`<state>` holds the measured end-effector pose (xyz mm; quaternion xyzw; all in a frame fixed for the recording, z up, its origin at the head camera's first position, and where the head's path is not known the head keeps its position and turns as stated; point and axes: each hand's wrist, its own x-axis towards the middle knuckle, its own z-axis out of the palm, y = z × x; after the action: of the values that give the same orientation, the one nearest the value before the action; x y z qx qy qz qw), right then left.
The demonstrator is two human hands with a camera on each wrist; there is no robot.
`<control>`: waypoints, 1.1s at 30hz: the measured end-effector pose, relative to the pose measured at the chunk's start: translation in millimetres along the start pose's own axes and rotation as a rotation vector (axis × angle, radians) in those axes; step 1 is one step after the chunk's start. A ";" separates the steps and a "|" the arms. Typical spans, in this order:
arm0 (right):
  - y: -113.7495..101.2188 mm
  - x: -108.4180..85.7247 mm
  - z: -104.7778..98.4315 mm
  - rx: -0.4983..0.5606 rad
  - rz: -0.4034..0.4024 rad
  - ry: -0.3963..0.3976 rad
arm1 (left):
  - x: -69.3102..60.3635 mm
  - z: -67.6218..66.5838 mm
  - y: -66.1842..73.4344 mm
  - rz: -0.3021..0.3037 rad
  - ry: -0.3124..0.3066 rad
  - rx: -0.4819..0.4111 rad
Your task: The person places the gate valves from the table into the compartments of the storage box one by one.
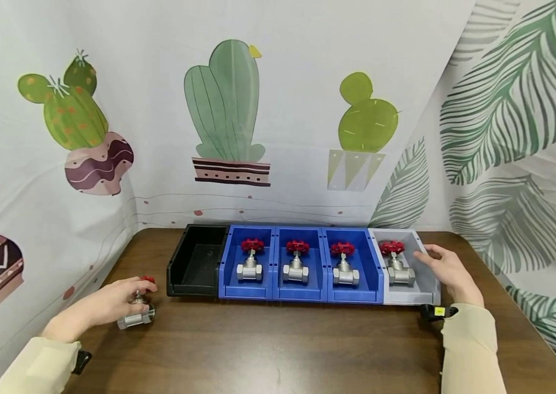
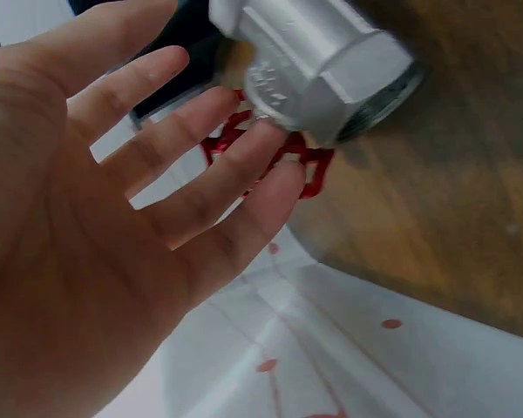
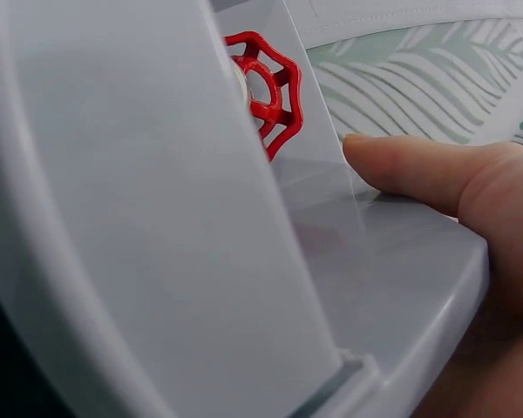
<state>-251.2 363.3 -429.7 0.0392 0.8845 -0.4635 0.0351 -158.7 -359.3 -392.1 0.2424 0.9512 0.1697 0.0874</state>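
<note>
At the left of the table, my left hand (image 1: 113, 300) is beside a steel gate valve (image 1: 136, 318) with a red handwheel. The left wrist view shows the fingers (image 2: 218, 187) mostly straight, overlapping the handwheel (image 2: 314, 172) and the edge of the valve body (image 2: 318, 65); firm contact cannot be told. My right hand (image 1: 450, 273) holds the right wall of a grey bin (image 1: 426, 284), thumb (image 3: 410, 165) over the rim and the other fingers largely hidden outside. Inside that bin stands another valve (image 1: 400, 273), its red handwheel up.
Left of the grey bin, three blue bins (image 1: 300, 294) in a row each contain one red-handled valve (image 1: 295, 272). An empty black bin (image 1: 194, 289) ends the row at the left. Brown tabletop (image 1: 278, 345) lies in front, and a printed curtain (image 1: 297, 109) hangs behind.
</note>
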 end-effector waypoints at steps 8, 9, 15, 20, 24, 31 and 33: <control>-0.3 -0.4 0.7 0.010 0.009 0.003 | 1.5 7.9 -1.9 -0.036 0.005 0.027; -0.4 -0.5 0.6 0.011 0.006 0.002 | 1.6 8.5 -1.2 -0.042 0.005 0.024; 1.3 0.1 0.3 -0.004 -0.014 0.008 | 2.9 13.4 0.7 -0.105 -0.049 -0.048; 1.6 0.1 1.7 -0.005 -0.020 0.003 | 4.7 19.9 0.3 -0.088 -0.063 -0.061; 1.0 -0.7 1.8 -0.006 -0.018 0.001 | 5.5 26.8 0.0 -0.071 -0.043 -0.033; -0.8 -1.5 1.9 -0.006 -0.020 -0.001 | 7.6 31.5 0.2 -0.148 -0.026 0.005; -0.7 -1.6 1.7 -0.003 -0.011 0.004 | 8.9 31.7 0.5 -0.154 -0.016 -0.009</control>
<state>-249.6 361.4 -429.9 0.0351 0.8854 -0.4624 0.0309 -158.4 -345.7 -422.1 0.1694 0.9656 0.1647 0.1089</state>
